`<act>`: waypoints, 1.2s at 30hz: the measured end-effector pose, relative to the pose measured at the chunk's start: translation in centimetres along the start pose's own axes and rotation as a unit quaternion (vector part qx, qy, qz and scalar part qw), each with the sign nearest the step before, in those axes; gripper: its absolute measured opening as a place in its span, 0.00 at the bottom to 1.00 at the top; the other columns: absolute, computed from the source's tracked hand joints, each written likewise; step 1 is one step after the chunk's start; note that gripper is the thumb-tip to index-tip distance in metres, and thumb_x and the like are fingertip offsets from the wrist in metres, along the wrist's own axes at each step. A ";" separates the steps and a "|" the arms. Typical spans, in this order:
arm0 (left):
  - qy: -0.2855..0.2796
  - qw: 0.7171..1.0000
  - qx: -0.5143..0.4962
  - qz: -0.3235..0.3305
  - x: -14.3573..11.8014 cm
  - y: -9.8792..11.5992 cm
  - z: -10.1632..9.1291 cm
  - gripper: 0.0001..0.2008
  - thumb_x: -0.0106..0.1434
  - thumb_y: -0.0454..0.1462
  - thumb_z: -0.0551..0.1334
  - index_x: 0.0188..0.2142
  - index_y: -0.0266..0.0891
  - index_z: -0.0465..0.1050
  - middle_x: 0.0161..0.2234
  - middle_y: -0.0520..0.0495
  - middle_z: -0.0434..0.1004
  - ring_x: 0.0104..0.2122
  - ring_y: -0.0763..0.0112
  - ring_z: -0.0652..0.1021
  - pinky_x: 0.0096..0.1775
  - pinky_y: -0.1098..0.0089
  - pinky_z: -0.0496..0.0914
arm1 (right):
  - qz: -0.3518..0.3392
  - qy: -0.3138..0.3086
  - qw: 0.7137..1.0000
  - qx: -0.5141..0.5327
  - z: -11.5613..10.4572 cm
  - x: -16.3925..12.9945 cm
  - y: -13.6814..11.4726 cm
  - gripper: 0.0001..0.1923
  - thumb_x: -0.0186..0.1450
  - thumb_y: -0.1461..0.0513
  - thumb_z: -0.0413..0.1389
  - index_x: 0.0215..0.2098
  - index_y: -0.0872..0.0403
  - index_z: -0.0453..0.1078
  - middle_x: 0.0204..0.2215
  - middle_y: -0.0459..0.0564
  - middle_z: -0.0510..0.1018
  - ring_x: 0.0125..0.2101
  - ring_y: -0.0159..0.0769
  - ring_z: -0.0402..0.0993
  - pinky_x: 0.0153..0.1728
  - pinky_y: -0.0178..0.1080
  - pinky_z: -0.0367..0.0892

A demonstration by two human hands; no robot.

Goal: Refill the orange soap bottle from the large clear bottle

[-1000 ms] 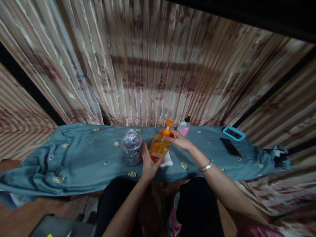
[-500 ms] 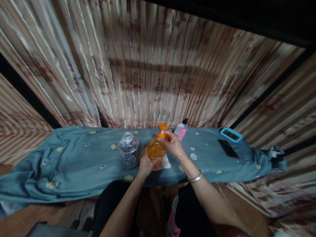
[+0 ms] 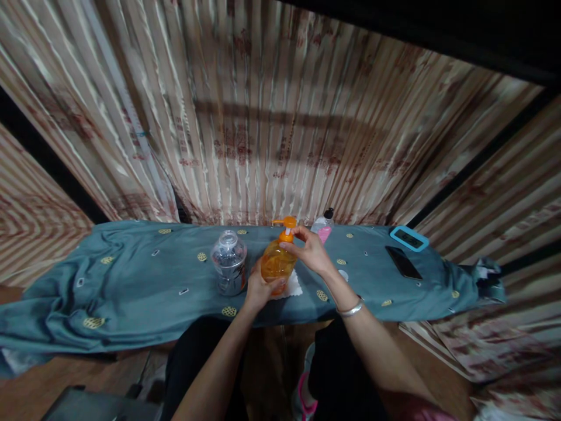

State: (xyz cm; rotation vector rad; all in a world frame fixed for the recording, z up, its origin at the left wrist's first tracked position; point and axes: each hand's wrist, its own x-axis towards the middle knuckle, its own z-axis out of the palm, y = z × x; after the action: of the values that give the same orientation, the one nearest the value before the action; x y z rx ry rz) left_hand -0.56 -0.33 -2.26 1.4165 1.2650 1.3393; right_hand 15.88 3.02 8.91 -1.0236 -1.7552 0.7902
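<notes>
While the left hand (image 3: 259, 289) wraps the lower body of an amber pump bottle (image 3: 277, 260), the right hand (image 3: 312, 254) pinches its orange collar (image 3: 286, 237).
Past the dark-trousered knees (image 3: 197, 354), a patterned teal cloth (image 3: 140, 280) covers the narrow surface; the bottle is mid-surface over a scalloped white napkin (image 3: 295, 286), a clear plastic jar (image 3: 229, 266) just left. Open cloth spreads left, with less toward a black phone (image 3: 403, 262) and blue-framed device (image 3: 409, 238) at right. Striped curtains (image 3: 263, 158) close the far edge.

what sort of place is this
Perhaps a curtained-off corner of a home: patterned curtains hang behind and at both sides of a cloth-covered table, with household things like an orange pump bottle and a phone.
</notes>
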 end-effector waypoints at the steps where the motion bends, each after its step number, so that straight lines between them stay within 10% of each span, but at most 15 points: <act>1: 0.002 1.000 -0.001 -0.003 0.0 0.0 0.0 0.35 0.44 0.39 0.74 0.51 0.39 0.68 0.48 0.42 0.78 0.51 0.54 0.77 0.54 0.51 0.70 | -0.006 -0.022 1.000 0.001 -0.1 -0.2 -0.3 0.17 0.65 0.51 0.58 0.44 0.56 0.70 0.42 0.50 0.76 0.45 0.38 0.73 0.52 0.51 0.66; 5: 0.009 1.000 -0.007 -0.008 0.0 0.0 0.1 0.35 0.42 0.38 0.75 0.51 0.40 0.68 0.48 0.42 0.78 0.50 0.54 0.77 0.54 0.51 0.70 | -0.003 -0.071 0.997 -0.010 -0.4 -0.6 -1.4 0.22 0.65 0.51 0.58 0.52 0.55 0.68 0.49 0.53 0.74 0.49 0.40 0.72 0.52 0.52 0.67; 11: 0.015 0.999 0.029 0.001 -0.1 0.3 0.0 0.36 0.43 0.39 0.74 0.52 0.39 0.68 0.48 0.42 0.77 0.51 0.54 0.76 0.55 0.53 0.70 | 0.045 0.042 0.994 -0.089 0.1 -0.5 -1.8 0.18 0.63 0.51 0.60 0.43 0.56 0.70 0.42 0.50 0.75 0.46 0.40 0.72 0.53 0.53 0.64; 17: 0.015 0.999 0.036 0.000 -0.2 0.5 -0.2 0.35 0.44 0.37 0.73 0.53 0.39 0.67 0.49 0.42 0.77 0.52 0.55 0.76 0.56 0.53 0.68 | -0.005 -0.081 0.997 0.008 -0.1 -0.4 -1.9 0.21 0.66 0.51 0.57 0.51 0.55 0.68 0.48 0.53 0.75 0.48 0.39 0.73 0.51 0.50 0.68; 24: 0.008 0.999 0.040 -0.008 -0.2 0.6 -0.1 0.34 0.45 0.38 0.73 0.52 0.38 0.67 0.49 0.41 0.76 0.52 0.54 0.75 0.55 0.53 0.68 | 0.020 0.037 0.997 -0.057 0.4 -0.3 -1.5 0.18 0.64 0.52 0.60 0.45 0.56 0.70 0.42 0.50 0.75 0.46 0.39 0.72 0.52 0.52 0.65; 31: 0.015 1.000 0.025 0.001 -0.3 0.5 -0.2 0.34 0.44 0.38 0.73 0.51 0.39 0.68 0.48 0.43 0.77 0.50 0.55 0.76 0.54 0.53 0.69 | -0.003 -0.087 0.996 0.004 -0.2 -0.3 -1.9 0.19 0.66 0.51 0.58 0.47 0.56 0.70 0.45 0.51 0.76 0.45 0.38 0.74 0.49 0.49 0.69; 36: 0.019 1.000 0.021 -0.006 -0.3 0.5 -0.1 0.34 0.43 0.38 0.74 0.50 0.39 0.69 0.47 0.42 0.77 0.49 0.54 0.77 0.54 0.53 0.70 | 0.023 0.004 0.999 -0.043 0.0 0.0 -0.9 0.21 0.65 0.52 0.59 0.50 0.55 0.69 0.49 0.53 0.73 0.50 0.42 0.70 0.54 0.54 0.64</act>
State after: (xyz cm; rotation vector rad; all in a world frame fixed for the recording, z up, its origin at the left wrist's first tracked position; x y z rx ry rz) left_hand -0.60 -0.74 -1.81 1.4161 1.3313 1.3443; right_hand 15.60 2.62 9.64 -1.1274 -1.7779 0.7433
